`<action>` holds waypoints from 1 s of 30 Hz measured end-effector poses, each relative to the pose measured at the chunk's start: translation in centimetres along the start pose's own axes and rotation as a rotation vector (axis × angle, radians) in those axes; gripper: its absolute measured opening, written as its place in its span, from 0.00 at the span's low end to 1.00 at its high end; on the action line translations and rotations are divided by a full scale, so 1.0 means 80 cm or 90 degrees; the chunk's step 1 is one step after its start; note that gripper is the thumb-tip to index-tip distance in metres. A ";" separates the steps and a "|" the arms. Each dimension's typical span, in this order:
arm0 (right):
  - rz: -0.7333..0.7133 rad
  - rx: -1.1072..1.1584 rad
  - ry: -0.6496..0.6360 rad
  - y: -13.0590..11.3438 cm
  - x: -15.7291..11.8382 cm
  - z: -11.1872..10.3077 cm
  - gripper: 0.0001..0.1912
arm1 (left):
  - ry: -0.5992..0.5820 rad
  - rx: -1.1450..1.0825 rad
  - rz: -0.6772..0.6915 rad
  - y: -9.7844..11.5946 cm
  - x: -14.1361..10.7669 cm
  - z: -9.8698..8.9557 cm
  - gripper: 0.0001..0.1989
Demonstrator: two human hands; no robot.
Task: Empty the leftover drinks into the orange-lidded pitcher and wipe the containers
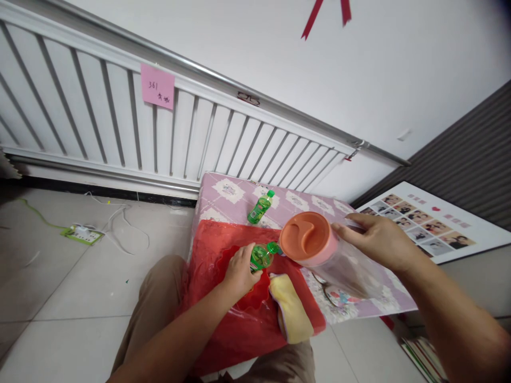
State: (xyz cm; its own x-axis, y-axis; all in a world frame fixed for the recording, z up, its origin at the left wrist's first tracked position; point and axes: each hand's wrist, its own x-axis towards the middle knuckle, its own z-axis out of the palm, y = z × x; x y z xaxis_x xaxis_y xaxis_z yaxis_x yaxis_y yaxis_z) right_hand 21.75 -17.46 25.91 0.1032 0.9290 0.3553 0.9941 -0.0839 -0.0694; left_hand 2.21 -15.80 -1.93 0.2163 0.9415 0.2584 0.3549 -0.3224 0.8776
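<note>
My left hand (pixel 238 271) is closed around a small green drink bottle (pixel 261 257), tilted with its green cap pointing right. My right hand (pixel 379 238) grips a clear plastic pitcher (pixel 353 268) near its top. The pitcher's orange lid (pixel 305 236) faces me and leans left, close to the bottle's cap; whether the two touch I cannot tell. Under my left hand is a red dish with a wavy rim (pixel 255 299), on a red tray (pixel 217 231). A folded yellow cloth (pixel 293 314) lies at the tray's right side.
A second green bottle (pixel 260 208) stands toward the back of the table with its patterned pink cloth (pixel 297 199). Behind it runs a white radiator (pixel 239 141) bearing a pink note (pixel 157 86). A power strip (pixel 83 234) and cables lie on the floor. A photo board (pixel 471 226) leans at right.
</note>
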 end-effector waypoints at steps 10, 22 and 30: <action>0.028 -0.011 -0.067 -0.005 0.003 -0.006 0.22 | 0.004 -0.008 0.008 -0.004 0.000 0.002 0.39; 0.042 0.015 -0.067 -0.006 0.006 -0.009 0.24 | 0.016 -0.010 0.024 -0.006 -0.001 0.000 0.38; 0.008 -0.005 -0.053 -0.002 0.006 -0.007 0.22 | 0.034 -0.014 0.041 -0.016 -0.001 0.006 0.38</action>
State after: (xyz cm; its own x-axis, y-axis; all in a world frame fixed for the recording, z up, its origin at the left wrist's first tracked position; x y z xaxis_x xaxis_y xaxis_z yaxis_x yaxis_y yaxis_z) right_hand 21.64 -17.20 26.60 0.1123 0.9547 0.2754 0.9930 -0.0977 -0.0662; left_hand 2.19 -15.52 -3.29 0.1889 0.9230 0.3352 0.3218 -0.3807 0.8669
